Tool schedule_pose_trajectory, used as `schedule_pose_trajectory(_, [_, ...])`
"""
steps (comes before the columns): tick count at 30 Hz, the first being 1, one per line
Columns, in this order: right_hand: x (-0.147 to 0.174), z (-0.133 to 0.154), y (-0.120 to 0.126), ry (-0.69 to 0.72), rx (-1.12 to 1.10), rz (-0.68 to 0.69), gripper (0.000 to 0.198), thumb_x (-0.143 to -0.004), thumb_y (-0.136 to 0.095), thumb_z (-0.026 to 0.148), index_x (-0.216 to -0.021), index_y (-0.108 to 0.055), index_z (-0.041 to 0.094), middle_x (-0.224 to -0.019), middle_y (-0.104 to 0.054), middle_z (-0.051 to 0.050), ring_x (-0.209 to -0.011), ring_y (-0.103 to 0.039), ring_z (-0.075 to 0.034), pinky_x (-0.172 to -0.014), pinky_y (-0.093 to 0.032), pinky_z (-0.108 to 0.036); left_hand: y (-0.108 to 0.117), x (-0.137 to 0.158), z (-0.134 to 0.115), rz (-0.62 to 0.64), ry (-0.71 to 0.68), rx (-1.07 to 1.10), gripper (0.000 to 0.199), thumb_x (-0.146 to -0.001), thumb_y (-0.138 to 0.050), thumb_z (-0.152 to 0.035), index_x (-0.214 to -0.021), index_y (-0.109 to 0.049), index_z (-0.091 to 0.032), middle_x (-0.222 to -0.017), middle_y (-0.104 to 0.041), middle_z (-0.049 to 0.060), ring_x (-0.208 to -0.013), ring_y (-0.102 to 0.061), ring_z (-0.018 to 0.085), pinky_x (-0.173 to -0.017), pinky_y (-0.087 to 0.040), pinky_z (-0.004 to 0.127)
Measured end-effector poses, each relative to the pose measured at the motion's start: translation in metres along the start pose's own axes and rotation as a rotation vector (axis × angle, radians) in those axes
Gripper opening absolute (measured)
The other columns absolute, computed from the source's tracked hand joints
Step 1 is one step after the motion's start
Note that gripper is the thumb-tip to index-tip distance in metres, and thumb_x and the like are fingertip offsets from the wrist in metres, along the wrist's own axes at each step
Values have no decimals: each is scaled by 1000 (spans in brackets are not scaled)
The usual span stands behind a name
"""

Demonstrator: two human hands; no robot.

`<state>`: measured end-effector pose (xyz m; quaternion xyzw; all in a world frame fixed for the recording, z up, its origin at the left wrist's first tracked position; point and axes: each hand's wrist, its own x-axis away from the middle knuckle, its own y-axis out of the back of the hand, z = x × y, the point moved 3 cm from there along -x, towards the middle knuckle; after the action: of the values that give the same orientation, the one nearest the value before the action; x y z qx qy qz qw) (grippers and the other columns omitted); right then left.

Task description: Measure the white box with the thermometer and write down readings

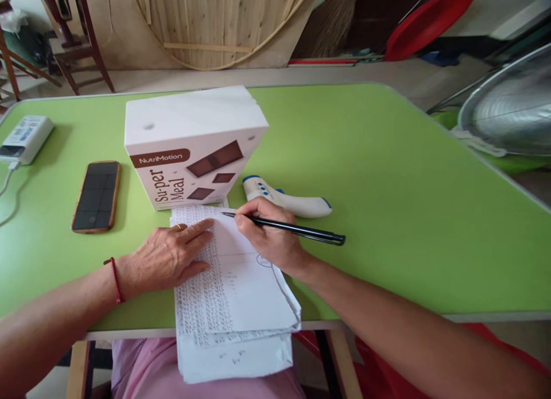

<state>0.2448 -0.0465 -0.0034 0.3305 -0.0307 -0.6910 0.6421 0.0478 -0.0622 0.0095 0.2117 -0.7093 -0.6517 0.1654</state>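
Note:
A black pen (297,228) is gripped in my right hand (273,229), its tip on or just over the upper part of a sheet of paper (253,295). Dense handwriting covers the sheet's left side, and a small circled mark shows near its right edge. More sheets lie beneath it and hang over the table's front edge. My left hand (172,255) rests flat on the written side with its fingers stretched out, holding nothing. Right behind the paper stands a white box (198,158) labelled NutriMotion. Beyond my right hand lies a white and blue infrared thermometer (286,199).
On the green table (387,215) a smartphone (96,196) lies left of the box. Farther left sits a white power bank (26,139) with a cable plugged in. A large metal pan (512,106) is beside the table's right edge. Wooden chairs (81,49) stand behind.

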Motion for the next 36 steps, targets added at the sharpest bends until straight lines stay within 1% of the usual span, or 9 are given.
schedule_pose_trajectory(14, [0, 0, -1, 30, 37, 17, 8, -79, -56, 23, -71, -55, 22, -51, -53, 7, -42, -44, -9, -43, -36, -23, 0, 0, 0, -15, -13, 29, 45, -101, -47, -40, -129, -55, -7, -146, -51, 22, -93, -72, 30, -72, -62, 43])
schedule_pose_trajectory(21, [1, -2, -2, 15, 36, 16, 10, -80, -56, 25, -71, -55, 22, -51, -54, 6, -42, -44, -9, -42, -37, -23, 0, 0, 0, 2, -3, 4, 46, -99, -51, -42, -130, -54, -8, -146, -51, 21, -90, -72, 28, -70, -62, 40])
schedule_pose_trajectory(24, [3, 8, 7, 57, 16, -68, 13, -85, -58, 29, -74, -56, 23, -53, -56, 6, -42, -46, -9, -41, -38, -23, 1, 0, -1, -10, -12, -21, 45, -100, -50, -42, -129, -55, -8, -146, -52, 19, -87, -71, 27, -68, -61, 40])
schedule_pose_trajectory(27, [0, 26, 27, 134, 29, -129, 9, -93, -54, 28, -90, -61, 22, -65, -64, 2, -52, -58, -12, -51, -48, -25, -1, 1, -1, -23, -19, -40, 44, -99, -52, -42, -126, -57, -8, -146, -53, 17, -83, -71, 26, -66, -61, 41])
schedule_pose_trajectory(29, [-5, 38, 36, 240, 89, -1, 15, -98, -48, 25, -95, -62, 23, -74, -69, -1, -62, -64, -14, -58, -52, -27, -2, 1, -1, -36, -28, -42, 43, -99, -51, -43, -125, -57, -8, -145, -53, 17, -82, -71, 26, -65, -61, 40])
schedule_pose_trajectory(32, [-6, 50, 38, 507, 252, 342, 16, -100, -48, 23, -94, -64, 22, -78, -71, -3, -68, -67, -16, -61, -52, -29, 2, 1, 0, -146, -72, -1, 31, -101, -48, -37, -115, -58, -10, -129, -65, 17, -78, -70, 21, -64, -59, 35])
schedule_pose_trajectory(34, [1, 51, 34, 611, 444, 534, 11, -97, -55, 22, -91, -63, 18, -80, -70, -6, -72, -66, -19, -59, -49, -30, 15, 4, 4, -371, -117, 67, 13, -99, -53, -27, -96, -56, -15, -99, -71, 9, -70, -67, 16, -59, -55, 28])
schedule_pose_trajectory(35, [6, 50, 31, 626, 545, 594, 8, -94, -61, 23, -90, -63, 17, -83, -70, -8, -76, -66, -21, -58, -49, -31, 23, 6, 8, -528, -114, 98, 11, -95, -57, -23, -88, -52, -17, -84, -67, 4, -68, -64, 14, -58, -53, 26])
schedule_pose_trajectory(36, [12, 49, 28, 626, 632, 635, 10, -91, -66, 26, -90, -62, 16, -87, -70, -10, -81, -67, -23, -58, -48, -31, 32, 9, 14, -717, -73, 121, 19, -91, -64, -23, -84, -47, -19, -78, -60, 0, -67, -61, 12, -58, -52, 25])
